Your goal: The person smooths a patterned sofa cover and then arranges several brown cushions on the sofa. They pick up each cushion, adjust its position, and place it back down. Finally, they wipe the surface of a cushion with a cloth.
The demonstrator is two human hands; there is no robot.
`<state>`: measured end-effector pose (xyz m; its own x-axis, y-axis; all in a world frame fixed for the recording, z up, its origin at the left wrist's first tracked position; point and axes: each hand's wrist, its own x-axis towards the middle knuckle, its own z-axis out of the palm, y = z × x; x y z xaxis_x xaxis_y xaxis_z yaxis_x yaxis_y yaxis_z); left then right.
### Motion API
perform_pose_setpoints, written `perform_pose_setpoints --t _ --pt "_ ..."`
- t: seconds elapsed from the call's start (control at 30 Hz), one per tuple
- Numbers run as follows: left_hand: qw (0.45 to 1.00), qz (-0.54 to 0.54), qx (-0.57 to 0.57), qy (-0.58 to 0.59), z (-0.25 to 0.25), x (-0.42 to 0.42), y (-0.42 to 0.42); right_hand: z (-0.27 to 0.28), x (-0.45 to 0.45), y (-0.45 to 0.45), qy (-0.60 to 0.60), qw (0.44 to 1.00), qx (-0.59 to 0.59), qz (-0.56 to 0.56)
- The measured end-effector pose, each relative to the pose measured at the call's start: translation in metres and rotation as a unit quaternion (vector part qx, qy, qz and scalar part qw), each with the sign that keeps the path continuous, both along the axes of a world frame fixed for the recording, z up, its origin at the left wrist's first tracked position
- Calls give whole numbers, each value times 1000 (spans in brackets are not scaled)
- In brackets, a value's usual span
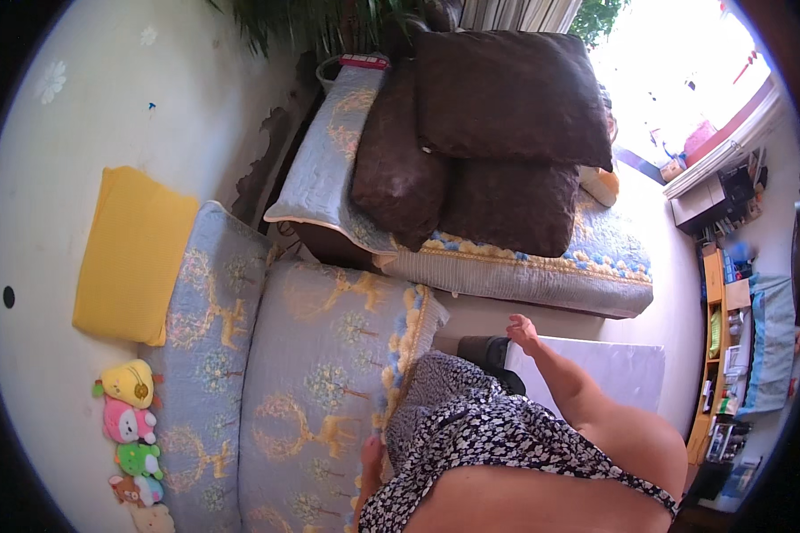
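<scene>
My left hand (372,453) hangs low beside the front edge of a sofa seat (287,373) covered in a grey-blue quilted throw with deer and trees. Its fingers are too small to make out. Out in front, my right hand (521,329) is empty with fingers apart and slightly bent, near the corner of a white-topped table (600,366). A black object (483,350) lies against that table's end, partly behind my floral dress (467,426). On a second, matching covered sofa (520,273) rest large dark brown cushions (513,93), one lying over two others.
A yellow cushion (133,260) and several plush toys (132,420) line the left sofa's back. A wooden shelf unit (713,346) holding many items stands at right. Wall plaster is peeling (260,160). A plant (307,20) and bright window (680,73) are at the top.
</scene>
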<state>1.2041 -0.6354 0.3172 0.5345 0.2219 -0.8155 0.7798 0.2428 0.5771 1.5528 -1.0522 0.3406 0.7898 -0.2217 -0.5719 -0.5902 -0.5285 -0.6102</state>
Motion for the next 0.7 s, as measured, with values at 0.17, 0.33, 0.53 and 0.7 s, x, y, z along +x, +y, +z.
perform_pose_setpoints --t 0.17,0.33,0.53,0.7 --pt "996 34 32 75 2 -14 35 13 40 -3 -7 997 48 -61" --pt "971 200 5 128 22 9 39 24 150 17 -64 970 162 -170" --pt "950 284 -24 129 67 92 -14 81 306 58 -101 904 313 -272" --pt "989 94 115 -12 41 157 -57 76 403 57 -76 890 344 -289"
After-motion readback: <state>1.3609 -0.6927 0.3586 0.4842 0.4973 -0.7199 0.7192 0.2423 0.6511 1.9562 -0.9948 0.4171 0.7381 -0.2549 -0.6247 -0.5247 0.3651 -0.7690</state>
